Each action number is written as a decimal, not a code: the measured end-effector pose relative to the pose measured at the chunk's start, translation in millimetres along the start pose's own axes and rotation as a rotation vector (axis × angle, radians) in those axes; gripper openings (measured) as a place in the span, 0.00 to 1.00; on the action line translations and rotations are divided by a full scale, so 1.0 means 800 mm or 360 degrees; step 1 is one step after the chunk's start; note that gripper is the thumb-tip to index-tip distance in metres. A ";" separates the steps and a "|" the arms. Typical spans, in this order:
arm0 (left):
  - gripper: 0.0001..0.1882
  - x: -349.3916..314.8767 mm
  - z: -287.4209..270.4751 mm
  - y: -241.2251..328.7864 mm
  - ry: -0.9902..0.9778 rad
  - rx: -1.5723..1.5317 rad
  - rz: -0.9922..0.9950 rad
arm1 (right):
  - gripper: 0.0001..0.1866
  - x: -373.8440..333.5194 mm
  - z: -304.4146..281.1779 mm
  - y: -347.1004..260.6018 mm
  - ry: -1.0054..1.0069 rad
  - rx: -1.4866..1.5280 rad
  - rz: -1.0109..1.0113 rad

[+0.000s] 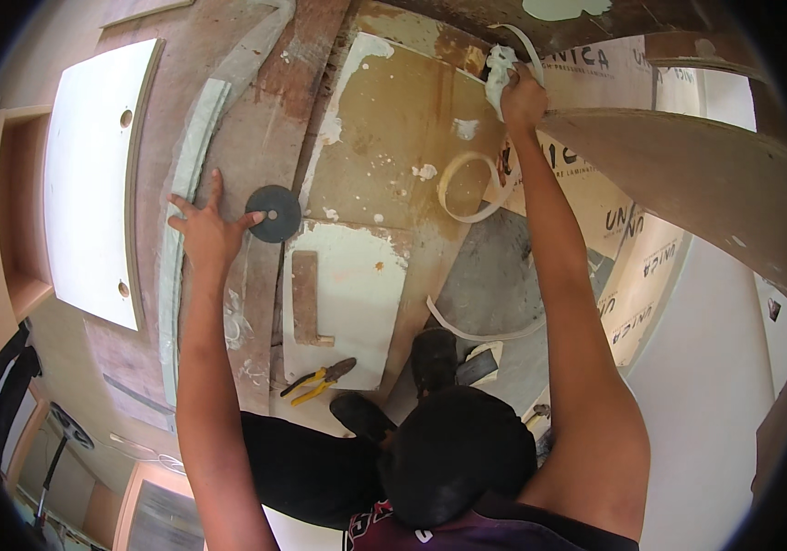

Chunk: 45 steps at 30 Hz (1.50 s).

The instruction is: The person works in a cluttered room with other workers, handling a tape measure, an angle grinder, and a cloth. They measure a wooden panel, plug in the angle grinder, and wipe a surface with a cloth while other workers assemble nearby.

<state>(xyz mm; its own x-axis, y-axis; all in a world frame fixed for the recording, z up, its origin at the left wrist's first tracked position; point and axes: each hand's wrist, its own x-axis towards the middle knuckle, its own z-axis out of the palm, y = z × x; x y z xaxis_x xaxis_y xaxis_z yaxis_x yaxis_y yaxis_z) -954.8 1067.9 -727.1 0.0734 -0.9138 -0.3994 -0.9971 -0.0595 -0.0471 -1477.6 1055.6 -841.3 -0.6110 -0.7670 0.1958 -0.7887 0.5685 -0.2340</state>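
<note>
Head view: long pale plastic-wrapped strip (197, 147) runs under L hand's (210, 231) splayed fingers, thumb on flat round dark-grey disc (276, 230) just R of it, prob. bracing the reach; far R, crumpled soft white bundle (501, 73) sits L of R hand's (526, 97) curled fingers, gripped by them, prob. for control; exact fingertip contact hidden, can't tell

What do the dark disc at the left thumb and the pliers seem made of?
Dark disc: matte grey-black; perhaps abrasive or rubber, texture unclear. Pliers: handles probably plastic or rubber, from their yellow-and-black colouring; head likely metal, dull and brownish.
</note>
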 end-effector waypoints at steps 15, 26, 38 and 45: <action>0.58 -0.004 -0.009 0.010 -0.0020 0.0013 -0.0066 | 0.15 0.011 0.062 -0.093 0.0113 0.0341 -0.0008; 0.58 -0.002 -0.004 0.024 0.0012 -0.0089 -0.0011 | 0.25 0.088 0.167 -0.222 0.0022 0.1122 0.0002; 0.58 -0.006 -0.002 0.021 0.0004 -0.0076 -0.0049 | 0.21 0.035 0.046 -0.179 0.0206 0.1008 -0.0763; 0.58 -0.009 -0.001 0.010 -0.0021 -0.0084 -0.0104 | 0.29 0.027 0.049 -0.192 -0.0239 0.0785 -0.1141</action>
<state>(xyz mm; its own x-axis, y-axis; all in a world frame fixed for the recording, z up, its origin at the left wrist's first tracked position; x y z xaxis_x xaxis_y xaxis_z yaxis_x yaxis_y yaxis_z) -963.3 1073.3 -723.7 0.1379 -0.9021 -0.4089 -0.9898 -0.1399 -0.0254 -1366.9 939.8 -838.6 0.0624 -0.9405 0.3339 -0.8382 -0.2310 -0.4941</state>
